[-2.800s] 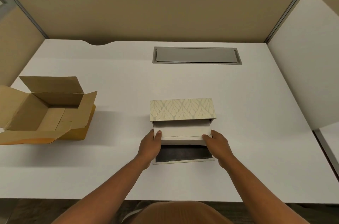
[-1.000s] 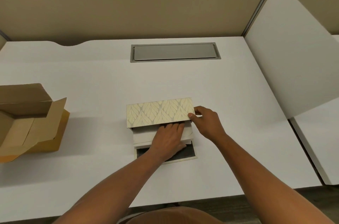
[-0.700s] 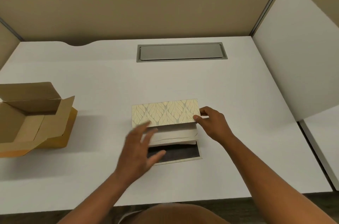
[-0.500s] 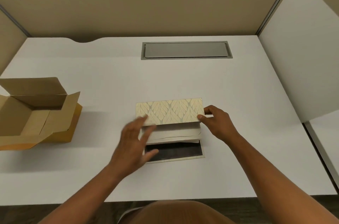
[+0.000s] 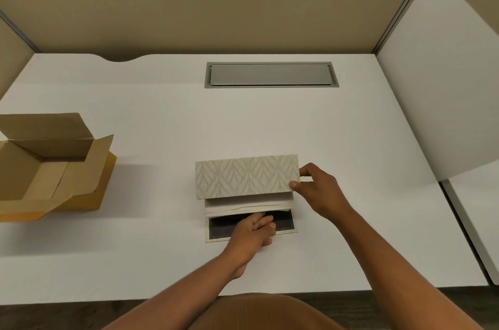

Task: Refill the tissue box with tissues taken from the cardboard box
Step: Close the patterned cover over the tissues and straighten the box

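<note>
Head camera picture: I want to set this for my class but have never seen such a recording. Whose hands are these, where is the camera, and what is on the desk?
The camera sits on a person's head, looking down at their own bare hands. On the white desk lies a patterned tissue box, open toward the person, with a white tissue stack showing inside. The right hand pinches the box's right end. The left hand rests on the dark opened flap, fingers at the tissues' edge. At left stands an open cardboard box.
</note>
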